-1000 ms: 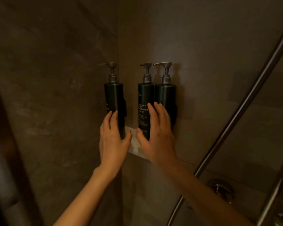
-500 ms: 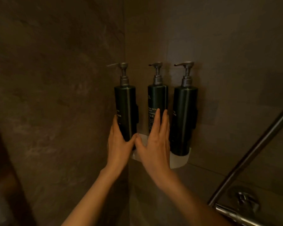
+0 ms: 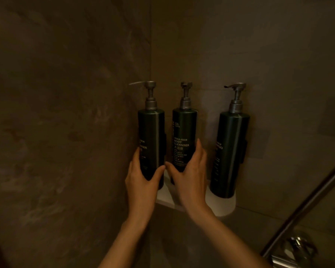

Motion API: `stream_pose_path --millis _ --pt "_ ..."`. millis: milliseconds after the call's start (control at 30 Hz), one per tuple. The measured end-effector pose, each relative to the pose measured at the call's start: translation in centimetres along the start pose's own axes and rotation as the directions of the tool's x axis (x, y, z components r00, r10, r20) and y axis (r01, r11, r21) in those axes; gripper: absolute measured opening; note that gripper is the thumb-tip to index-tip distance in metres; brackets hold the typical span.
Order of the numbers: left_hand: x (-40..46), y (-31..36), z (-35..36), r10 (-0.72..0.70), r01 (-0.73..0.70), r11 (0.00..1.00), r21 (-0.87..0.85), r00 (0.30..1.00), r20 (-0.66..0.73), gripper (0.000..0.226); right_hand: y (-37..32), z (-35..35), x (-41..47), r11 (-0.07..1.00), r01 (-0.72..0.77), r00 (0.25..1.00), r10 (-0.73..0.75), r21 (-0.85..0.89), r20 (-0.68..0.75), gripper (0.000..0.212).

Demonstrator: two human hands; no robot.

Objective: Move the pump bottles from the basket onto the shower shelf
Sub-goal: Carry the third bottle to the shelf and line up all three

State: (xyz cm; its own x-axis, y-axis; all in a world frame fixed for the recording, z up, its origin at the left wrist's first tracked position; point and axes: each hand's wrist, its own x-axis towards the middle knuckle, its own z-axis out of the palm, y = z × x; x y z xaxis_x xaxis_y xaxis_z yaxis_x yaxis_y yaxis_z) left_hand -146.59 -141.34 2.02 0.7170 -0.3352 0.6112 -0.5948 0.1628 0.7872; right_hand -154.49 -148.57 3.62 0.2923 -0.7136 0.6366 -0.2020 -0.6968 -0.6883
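Observation:
Three dark green pump bottles stand upright on a white corner shelf (image 3: 223, 206). My left hand (image 3: 141, 182) wraps the lower part of the left bottle (image 3: 151, 136). My right hand (image 3: 190, 176) grips the base of the middle bottle (image 3: 184, 136), labelled body cleanser. The right bottle (image 3: 230, 151) stands alone near the shelf's right end, untouched. No basket is in view.
Dark stone walls meet in a corner behind the bottles. A metal shower hose or rail (image 3: 306, 206) runs diagonally at the lower right, above a chrome tap fitting (image 3: 296, 248).
My right hand has moved from lying flat against the middle bottle to gripping its base. The view has shifted so the right bottle stands further apart and the shelf shows more.

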Motion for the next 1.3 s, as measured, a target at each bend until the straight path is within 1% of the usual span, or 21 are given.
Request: stream_pose_path --millis 133,233,300,400,467,500,600,700,800,933,1100,1300 --pt "0.7 0.3 0.6 -0.055 0.056 0.997 0.045 0.998 -0.032 0.081 0.2 -0.1 0.3 1.000 0.006 0.998 -0.007 -0.013 -0.064 0.086" --pt "0.9 0.3 0.6 -0.052 0.053 0.994 0.097 0.999 -0.017 0.081 0.3 -0.1 0.5 1.000 0.011 0.999 -0.011 -0.001 -0.042 0.083" --pt "0.8 0.1 0.3 -0.045 0.043 0.996 0.078 0.999 0.022 0.075 0.5 -0.2 0.5 0.999 0.000 1.000 0.000 0.035 0.013 0.084" --pt "0.7 -0.2 -0.1 -0.034 0.040 0.998 -0.038 0.989 0.142 0.063 0.6 -0.5 0.5 0.995 -0.009 0.998 0.003 0.098 0.060 0.085" --pt "0.8 -0.4 -0.2 -0.046 0.062 0.995 -0.075 0.979 0.201 0.063 0.5 -0.6 0.7 0.994 -0.001 0.998 -0.006 0.110 0.063 0.084" --pt "0.9 -0.4 -0.1 -0.057 0.075 0.994 -0.077 0.977 0.207 0.064 0.5 -0.6 0.8 0.994 0.003 0.998 -0.011 0.112 0.064 0.084" --pt "1.3 -0.4 0.4 -0.077 0.084 0.995 -0.044 0.985 0.155 0.069 0.5 -0.6 1.3 0.994 0.012 0.998 -0.019 0.105 0.065 0.083" --pt "1.5 -0.2 0.6 -0.068 0.065 0.997 0.043 0.994 0.086 0.076 0.7 -0.7 1.6 0.997 0.009 1.000 -0.011 0.079 0.016 0.078" --pt "1.4 -0.4 0.2 -0.041 0.035 0.997 0.067 0.995 0.093 0.079 0.9 -0.9 1.6 0.995 -0.012 1.000 0.012 0.096 0.005 0.076" --pt "0.8 -0.7 -0.3 -0.018 0.010 0.997 0.074 0.995 0.102 0.077 1.4 -1.0 1.4 0.995 -0.004 1.000 0.002 0.099 0.020 0.075" --pt "1.0 -0.5 0.2 0.023 -0.030 0.981 0.190 0.999 0.036 0.072 1.5 -0.9 1.2 0.995 0.000 1.000 0.001 0.098 -0.008 0.075" --pt "1.5 -0.5 1.2 0.035 -0.035 0.960 0.276 0.999 0.004 0.073 1.3 -0.8 1.1 0.999 0.010 0.999 -0.008 0.049 -0.041 0.074"
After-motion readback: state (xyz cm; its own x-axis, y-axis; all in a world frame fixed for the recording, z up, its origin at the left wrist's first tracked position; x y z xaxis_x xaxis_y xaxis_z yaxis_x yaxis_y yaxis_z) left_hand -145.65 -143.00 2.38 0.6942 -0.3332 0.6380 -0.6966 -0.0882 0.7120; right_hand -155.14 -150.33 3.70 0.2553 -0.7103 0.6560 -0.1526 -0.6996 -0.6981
